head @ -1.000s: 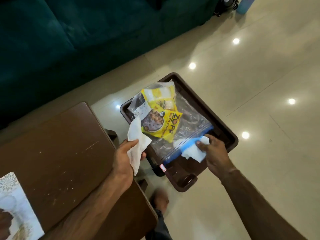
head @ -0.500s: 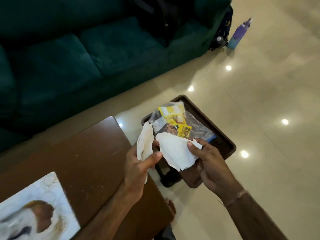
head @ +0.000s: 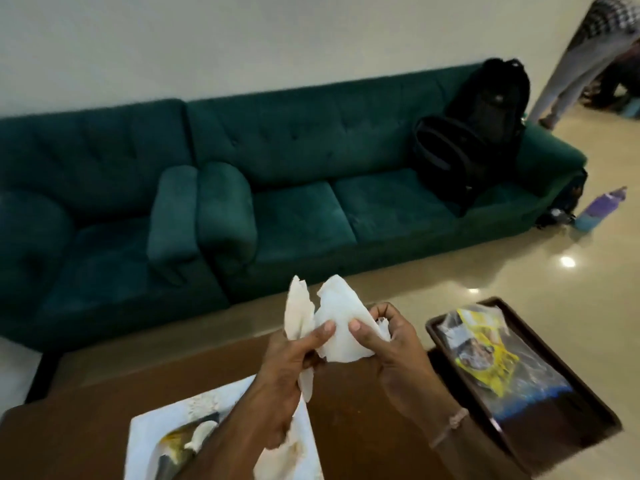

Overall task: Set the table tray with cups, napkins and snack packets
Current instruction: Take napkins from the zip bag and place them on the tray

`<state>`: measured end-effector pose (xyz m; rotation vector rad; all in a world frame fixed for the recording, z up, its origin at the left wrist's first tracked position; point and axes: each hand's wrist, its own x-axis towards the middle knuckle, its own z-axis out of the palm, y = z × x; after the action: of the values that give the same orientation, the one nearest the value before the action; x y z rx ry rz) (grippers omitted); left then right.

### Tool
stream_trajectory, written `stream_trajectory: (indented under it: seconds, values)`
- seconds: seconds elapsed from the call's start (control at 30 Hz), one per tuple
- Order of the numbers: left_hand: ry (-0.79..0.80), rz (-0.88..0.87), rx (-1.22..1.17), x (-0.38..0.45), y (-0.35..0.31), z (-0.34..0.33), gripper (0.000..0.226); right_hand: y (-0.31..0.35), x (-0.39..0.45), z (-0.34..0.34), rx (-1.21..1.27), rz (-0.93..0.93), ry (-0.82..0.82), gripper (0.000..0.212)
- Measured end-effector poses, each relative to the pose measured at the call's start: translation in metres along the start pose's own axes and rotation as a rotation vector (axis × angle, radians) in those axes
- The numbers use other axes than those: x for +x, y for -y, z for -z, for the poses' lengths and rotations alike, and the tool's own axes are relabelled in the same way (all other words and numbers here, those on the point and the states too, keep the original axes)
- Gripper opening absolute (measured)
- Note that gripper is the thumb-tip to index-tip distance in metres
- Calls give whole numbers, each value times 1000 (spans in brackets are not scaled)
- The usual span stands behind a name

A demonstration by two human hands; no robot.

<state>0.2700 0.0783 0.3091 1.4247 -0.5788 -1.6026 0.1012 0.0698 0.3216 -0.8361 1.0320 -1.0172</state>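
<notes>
Above the brown table [head: 346, 417], my left hand [head: 287, 368] grips a folded white napkin [head: 298, 313] that stands upright. My right hand [head: 388, 348] pinches a second, crumpled white napkin [head: 341, 327] right beside it; the two hands nearly touch. To the right, lower down, a dark brown tray [head: 568, 407] holds a clear zip bag [head: 526, 372] with a blue seal and yellow snack packets [head: 485, 344] inside. No cups are in view.
A white printed mat [head: 166, 434] lies on the table under my left forearm. A green sofa [head: 294, 188] with black backpacks [head: 478, 133] runs along the wall. A purple bottle [head: 599, 209] stands on the glossy floor, and another person's legs [head: 568, 71] show at top right.
My view has tilted up from the tray to the sofa. Both hands lifted their napkins away from the tray and brought them together over the table.
</notes>
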Motion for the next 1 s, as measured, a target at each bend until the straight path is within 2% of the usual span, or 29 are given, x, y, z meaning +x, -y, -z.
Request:
stream_trajectory:
  seconds: [0.13, 0.2, 0.3, 0.4, 0.43, 0.5, 0.57, 0.77, 0.83, 0.9, 1.0]
  values:
    - [-61, -109, -138, -26, -52, 62, 58, 21, -12, -71, -121, 52, 91, 42]
    - [-58, -131, -214, -40, -72, 89, 58, 29, -23, -99, -191, 39, 166, 35]
    - [-22, -226, -247, -57, -95, 121, 51, 38, -36, -127, -485, 33, 251, 23]
    - [13, -280, -255, -74, -108, 149, 45, 52, -40, -142, -793, -46, 338, 29]
    - [29, -302, -226, -77, -111, 156, 43, 56, -40, -146, -785, -65, 354, 39]
    - [60, -340, -152, -85, -115, 167, 40, 62, -40, -159, -590, -78, 357, 60]
    - [65, -367, -100, -91, -120, 174, 42, 67, -38, -177, -418, -62, 385, 66]
    - [42, -483, 36, -108, -125, 181, 38, 70, -24, -217, -321, -14, 397, 63]
    - [57, -449, -81, -114, -125, 182, 45, 69, -18, -218, -252, -32, 368, 53]
    - [111, -397, -250, -118, -127, 184, 55, 71, -12, -215, -209, -29, 262, 45]
    - [149, -332, -401, -121, -133, 186, 65, 76, -3, -210, -320, 54, 89, 37]
